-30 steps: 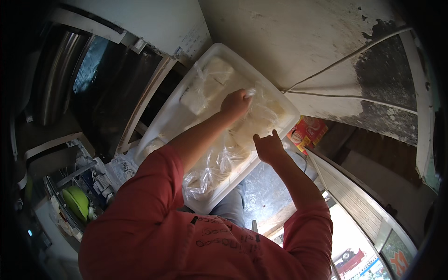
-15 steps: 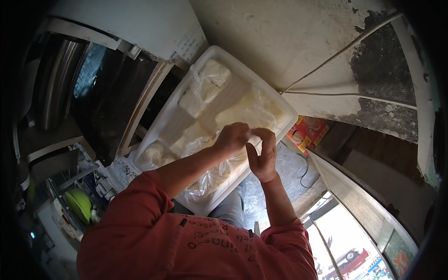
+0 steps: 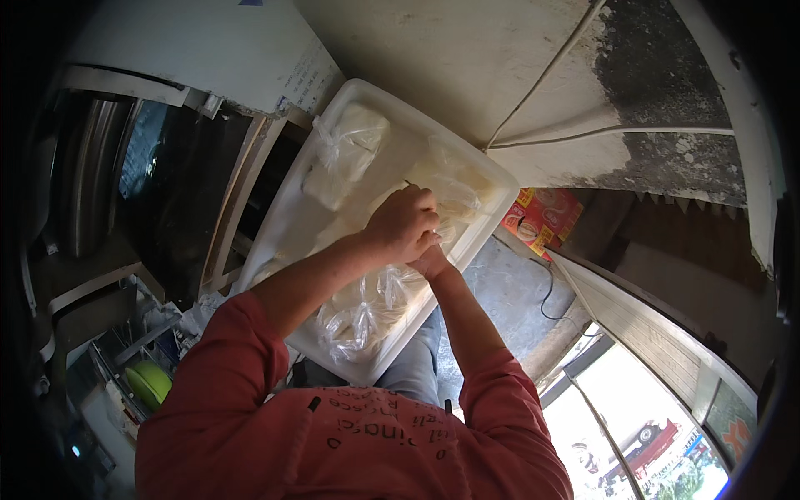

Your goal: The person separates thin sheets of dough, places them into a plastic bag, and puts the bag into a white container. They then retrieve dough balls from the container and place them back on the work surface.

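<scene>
My left hand (image 3: pixel 402 223) is closed, with its fingers curled, above the middle of a large white plastic tub (image 3: pixel 261 242). Just below it, pressed against its fingers, is my right hand (image 3: pixel 431 260), closed and partly covered by the left. What the fingers hold is hidden. Around the hands lie clear plastic bags with pale contents: one bag (image 3: pixel 360 137) at the far left, another bag (image 3: pixel 458 183) at the far right, and a knotted bag (image 3: pixel 361 321) near the front edge. I cannot tell what the pale food inside is.
A stained wall (image 3: pixel 542 117) with a white cable (image 3: pixel 617 131) rises behind the tub. Right of it is a red and yellow package (image 3: pixel 546 218) beside a metal surface (image 3: pixel 504 287). On the left are a dark cabinet (image 3: pixel 187 187) and a green bowl-like object (image 3: pixel 148 383).
My hands have come together and turned, moving slightly left. The right hand has dropped from raised, bent fingers to a closed hold under the left. The view has shifted a little.
</scene>
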{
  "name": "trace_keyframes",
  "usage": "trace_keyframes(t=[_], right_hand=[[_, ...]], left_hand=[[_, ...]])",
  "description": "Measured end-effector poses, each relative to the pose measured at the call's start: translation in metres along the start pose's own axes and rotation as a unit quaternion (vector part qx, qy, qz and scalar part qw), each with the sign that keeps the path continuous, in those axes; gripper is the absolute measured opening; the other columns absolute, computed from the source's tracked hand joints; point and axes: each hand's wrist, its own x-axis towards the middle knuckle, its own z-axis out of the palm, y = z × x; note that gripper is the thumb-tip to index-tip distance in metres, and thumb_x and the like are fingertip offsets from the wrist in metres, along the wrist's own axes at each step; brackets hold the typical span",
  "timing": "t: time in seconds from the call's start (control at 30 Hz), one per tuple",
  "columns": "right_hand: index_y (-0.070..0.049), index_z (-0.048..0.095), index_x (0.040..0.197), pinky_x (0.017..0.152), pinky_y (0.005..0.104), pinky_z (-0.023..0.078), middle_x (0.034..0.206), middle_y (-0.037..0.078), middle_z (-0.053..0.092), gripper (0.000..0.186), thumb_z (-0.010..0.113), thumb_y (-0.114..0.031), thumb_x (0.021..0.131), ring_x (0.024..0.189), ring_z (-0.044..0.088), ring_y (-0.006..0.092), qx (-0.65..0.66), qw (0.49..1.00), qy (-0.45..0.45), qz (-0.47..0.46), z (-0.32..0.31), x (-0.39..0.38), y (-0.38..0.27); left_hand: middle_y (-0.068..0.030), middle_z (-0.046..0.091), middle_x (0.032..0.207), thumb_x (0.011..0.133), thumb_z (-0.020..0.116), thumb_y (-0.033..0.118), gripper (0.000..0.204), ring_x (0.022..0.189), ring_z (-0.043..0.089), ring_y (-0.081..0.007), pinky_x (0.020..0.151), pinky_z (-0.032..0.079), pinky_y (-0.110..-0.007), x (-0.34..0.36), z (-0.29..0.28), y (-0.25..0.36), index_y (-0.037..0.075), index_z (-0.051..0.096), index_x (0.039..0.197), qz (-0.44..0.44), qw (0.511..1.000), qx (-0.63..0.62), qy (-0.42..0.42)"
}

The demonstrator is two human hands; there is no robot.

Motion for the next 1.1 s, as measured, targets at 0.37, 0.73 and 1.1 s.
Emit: trace_keyframes(t=[0.37, 0.73, 1.1], right_hand=[[-0.004, 0.064, 0.089, 0.064, 0.0296, 0.047, 0.089, 0.008, 0.063, 0.023, 0.054, 0.003, 0.069, 0.070, 0.057, 0.0183, -0.108, 0.988, -0.105, 0.040, -0.056, 0.015, -0.026], [-0.020, 0.064, 0.100, 0.095, 0.0511, 0.027, 0.131, 0.011, 0.041, 0.033, 0.068, -0.015, 0.067, 0.122, 0.033, 0.0296, -0.408, 0.912, 0.008, -0.034, -0.031, 0.019, -0.054], [-0.004, 0.057, 0.108, 0.078, 0.0354, 0.048, 0.102, 0.016, 0.059, 0.031, 0.058, -0.009, 0.078, 0.092, 0.058, 0.0271, -0.081, 0.980, 0.113, 0.142, -0.101, 0.075, -0.009]], left_hand=[[-0.0090, 0.060, 0.064, 0.093, 0.038, 0.041, 0.047, 0.061, 0.058, -0.0183, 0.062, 0.045, -0.029, 0.007, 0.030, -0.075, 0.005, 0.062, 0.074, -0.252, 0.925, -0.157, -0.235], [-0.0002, 0.057, 0.081, 0.086, 0.054, 0.035, 0.027, 0.086, 0.051, -0.0134, 0.079, 0.039, -0.031, 0.005, 0.047, -0.096, 0.010, 0.064, 0.083, -0.462, 0.720, -0.516, -0.038], [-0.0119, 0.051, 0.114, 0.070, 0.066, 0.017, 0.027, 0.109, 0.044, -0.0304, 0.098, 0.027, -0.046, 0.033, 0.070, -0.054, 0.005, 0.060, 0.093, -0.042, 0.983, 0.154, 0.092]])
